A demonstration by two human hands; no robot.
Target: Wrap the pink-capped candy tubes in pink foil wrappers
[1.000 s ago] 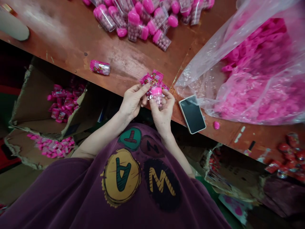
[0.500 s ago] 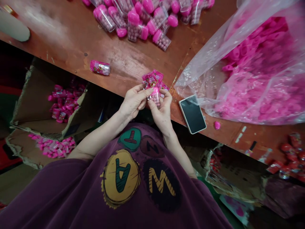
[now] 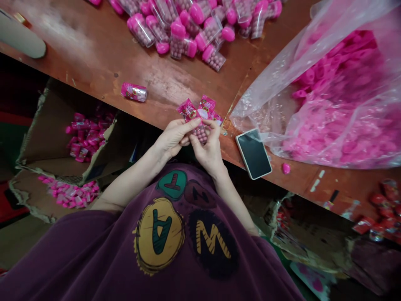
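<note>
Between my hands is a small clear candy jar (image 3: pixel 200 133) filled with pink balls, its upper end covered by my fingers. My right hand (image 3: pixel 209 150) is closed around the jar, thumb in front and fingers behind. My left hand (image 3: pixel 174 136) pinches a printed pink label sleeve (image 3: pixel 187 108) against the jar's upper end; how far the sleeve covers it is hidden. Just beyond my fingers, more printed pink label sleeves (image 3: pixel 208 103) lie on the wooden table (image 3: pixel 103 54). To the left on the table rests a jar wrapped in a label (image 3: pixel 134 92).
Many pink-capped candy jars (image 3: pixel 177 37) are heaped at the back. On the right are a phone (image 3: pixel 253 154), a loose pink piece (image 3: pixel 286 168) and a plastic bag (image 3: pixel 338 125) of pink parts. Below the left table edge, a cardboard box (image 3: pixel 46 138) holds wrapped jars.
A label sleeve has come up from the pile to the jar in my left hand's pinch. The jar has tilted, and its pink cap is now hidden. The view has shifted slightly.
</note>
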